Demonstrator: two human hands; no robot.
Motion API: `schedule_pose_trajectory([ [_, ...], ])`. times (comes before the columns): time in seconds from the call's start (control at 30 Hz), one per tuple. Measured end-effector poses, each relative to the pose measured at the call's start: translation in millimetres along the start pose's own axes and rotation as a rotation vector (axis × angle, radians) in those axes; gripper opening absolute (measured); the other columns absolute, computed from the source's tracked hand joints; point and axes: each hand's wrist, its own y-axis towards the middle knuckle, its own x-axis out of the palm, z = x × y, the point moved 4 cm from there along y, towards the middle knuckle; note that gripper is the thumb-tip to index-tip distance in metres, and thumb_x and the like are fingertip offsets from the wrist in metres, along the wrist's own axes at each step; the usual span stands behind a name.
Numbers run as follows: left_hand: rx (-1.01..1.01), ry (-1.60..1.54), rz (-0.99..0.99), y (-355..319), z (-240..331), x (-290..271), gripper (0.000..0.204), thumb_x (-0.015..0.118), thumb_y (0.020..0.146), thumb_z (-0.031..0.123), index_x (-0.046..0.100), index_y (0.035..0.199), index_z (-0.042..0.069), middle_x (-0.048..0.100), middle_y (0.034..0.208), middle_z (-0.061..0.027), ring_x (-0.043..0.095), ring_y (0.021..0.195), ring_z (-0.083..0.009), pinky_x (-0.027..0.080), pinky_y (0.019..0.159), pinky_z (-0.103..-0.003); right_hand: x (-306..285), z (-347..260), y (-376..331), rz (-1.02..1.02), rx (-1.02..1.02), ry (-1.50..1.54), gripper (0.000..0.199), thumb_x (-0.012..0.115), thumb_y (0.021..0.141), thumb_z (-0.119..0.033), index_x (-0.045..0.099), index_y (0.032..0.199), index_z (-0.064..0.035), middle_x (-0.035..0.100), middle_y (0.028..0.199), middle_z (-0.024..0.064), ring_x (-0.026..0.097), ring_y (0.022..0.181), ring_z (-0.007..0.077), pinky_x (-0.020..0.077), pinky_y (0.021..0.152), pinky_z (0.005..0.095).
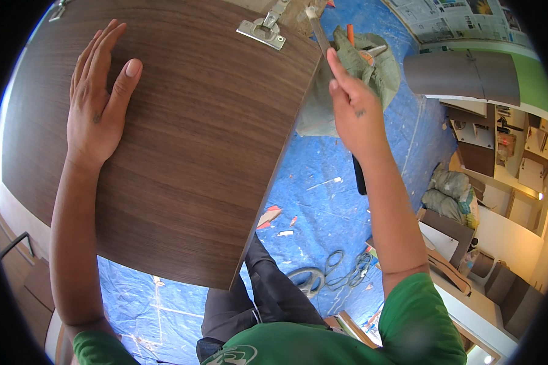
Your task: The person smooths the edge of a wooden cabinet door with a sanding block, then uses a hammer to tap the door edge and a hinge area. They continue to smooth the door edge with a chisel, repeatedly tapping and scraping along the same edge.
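Observation:
A dark brown wood-grain panel [182, 134] fills the left and middle of the view. My left hand [97, 97] rests on it near its left side, fingers stretched out and thumb apart, holding nothing. Beyond the panel's right edge, my right hand [354, 109] grips a long tool [318, 33] with a narrow grey shaft and a black lower end. My index finger lies along the shaft. The tool's upper tip is beside the panel's far right corner; its exact kind is unclear. A metal cabinet hinge [262, 31] sits on the panel near that corner.
Blue sheeting [323, 207] covers the floor. A greenish sack [380, 70] with tools lies beyond my right hand. Nearer are scraps [269, 216] and a coiled cable [350, 274]. Shelving [508, 201] stands at the right, and another panel hinge [57, 11] shows far left.

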Motion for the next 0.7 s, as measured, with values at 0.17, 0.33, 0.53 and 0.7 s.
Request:
schedule_pose_trajectory([
  [0.17, -0.007, 0.022, 0.000, -4.6, -2.8, -1.1, 0.077, 0.042, 0.100, 0.073, 0.048, 0.155, 0.019, 0.046, 0.161, -0.0084, 0.031, 0.155, -0.0274, 0.025, 0.127, -0.050, 5.2, -0.3, -27.1, -0.030, 0.018, -0.025, 0.051, 0.056, 0.104, -0.008, 0.054, 0.152, -0.0248, 0.061, 0.086, 0.0161, 0.061, 0.074, 0.0241, 0.0513, 0.075, 0.0341],
  [0.33, -0.013, 0.019, -0.005, -2.9, -0.3, -0.3, 0.078, 0.041, 0.100, 0.073, 0.047, 0.155, 0.020, 0.045, 0.161, -0.0080, 0.031, 0.155, -0.0273, 0.025, 0.127, -0.050, 1.7, -4.0, -9.3, -0.019, 0.047, 0.014, 0.053, 0.057, 0.103, -0.008, 0.054, 0.152, -0.0263, 0.060, 0.085, 0.0142, 0.061, 0.074, 0.0236, 0.0515, 0.075, 0.0343],
  [0.53, -0.021, 0.018, -0.013, -4.0, -2.2, -2.5, 0.077, 0.041, 0.099, 0.073, 0.046, 0.156, 0.021, 0.045, 0.161, -0.0091, 0.031, 0.155, -0.0285, 0.025, 0.127, -0.051, 10.9, -2.9, -39.2, -0.037, -0.024, -0.033, 0.055, 0.057, 0.102, -0.008, 0.053, 0.153, -0.0270, 0.059, 0.083, 0.0156, 0.061, 0.074, 0.0252, 0.0515, 0.075, 0.0344],
  [0.7, -0.016, 0.007, -0.007, -5.1, -2.3, -1.5, 0.077, 0.042, 0.100, 0.072, 0.046, 0.156, 0.020, 0.045, 0.161, -0.0111, 0.032, 0.155, -0.0289, 0.025, 0.127, -0.051, 9.9, -8.3, -57.0, -0.044, -0.045, 0.042, 0.058, 0.058, 0.101, -0.005, 0.052, 0.154, -0.0275, 0.060, 0.084, 0.0159, 0.060, 0.072, 0.0274, 0.0518, 0.074, 0.0360],
])
